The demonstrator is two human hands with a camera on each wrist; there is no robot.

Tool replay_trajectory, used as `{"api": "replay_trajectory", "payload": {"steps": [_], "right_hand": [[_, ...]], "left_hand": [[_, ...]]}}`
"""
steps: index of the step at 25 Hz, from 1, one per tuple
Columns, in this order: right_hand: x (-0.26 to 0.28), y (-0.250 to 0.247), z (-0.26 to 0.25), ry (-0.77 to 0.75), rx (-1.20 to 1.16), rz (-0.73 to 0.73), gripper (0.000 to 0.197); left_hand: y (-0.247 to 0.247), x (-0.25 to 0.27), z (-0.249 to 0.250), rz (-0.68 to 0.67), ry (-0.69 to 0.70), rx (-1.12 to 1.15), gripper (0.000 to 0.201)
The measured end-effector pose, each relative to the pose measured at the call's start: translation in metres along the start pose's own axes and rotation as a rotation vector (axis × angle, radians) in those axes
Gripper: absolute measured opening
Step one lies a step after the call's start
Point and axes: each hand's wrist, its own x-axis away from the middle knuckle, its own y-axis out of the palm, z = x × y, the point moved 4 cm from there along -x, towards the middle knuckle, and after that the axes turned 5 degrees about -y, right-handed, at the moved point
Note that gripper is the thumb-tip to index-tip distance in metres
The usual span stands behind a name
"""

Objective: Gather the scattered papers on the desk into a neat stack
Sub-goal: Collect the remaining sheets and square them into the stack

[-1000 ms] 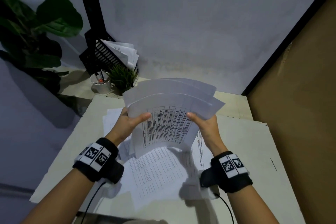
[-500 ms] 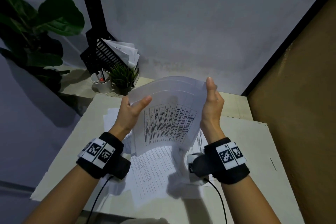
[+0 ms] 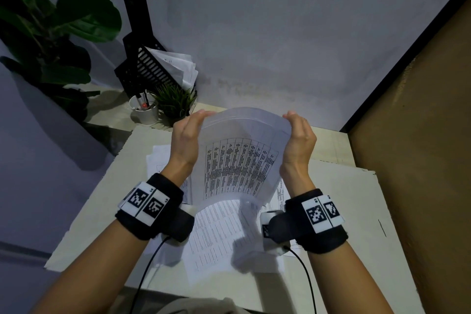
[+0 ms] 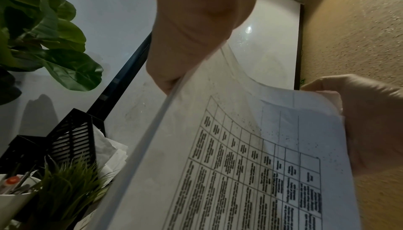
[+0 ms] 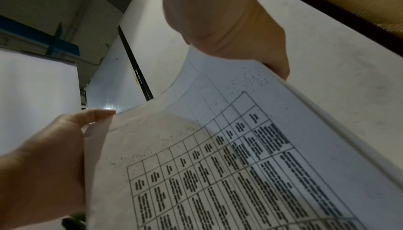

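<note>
I am holding the gathered sheaf of papers (image 3: pixel 239 160) upright above the desk (image 3: pixel 344 211), its lower edge hanging just over the loose sheets (image 3: pixel 219 234) lying flat beneath it. My left hand (image 3: pixel 187 139) is cupping the sheaf's left side and my right hand (image 3: pixel 298 139) the right, fingers curling over the two top corners, palms pressing inward. The long axis is running near vertical, tilting away from me at the top; the printed table is facing me. I am judging the sheaf light, thin and limp: it is bowing between my palms, so it is likely to buckle or fan out if squeezed harder. The long side edges are looking like the soundest place to hold. In the wrist views the edges are appearing nearly flush, one corner sheet standing slightly proud.
</note>
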Motion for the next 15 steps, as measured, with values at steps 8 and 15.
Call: {"api": "replay_trajectory", "payload": {"steps": [8,15], "right_hand": [[-0.003,-0.020,0.032,-0.036,0.043,-0.313,0.032],[0.002,-0.025,0.039,0.033,0.155,-0.504,0.030]], "left_hand": [[-0.007,0.008,-0.019,-0.139,0.055,-0.072,0.029],[-0.029,0.000,-0.050,-0.163,-0.140,-0.071,0.086]]}}
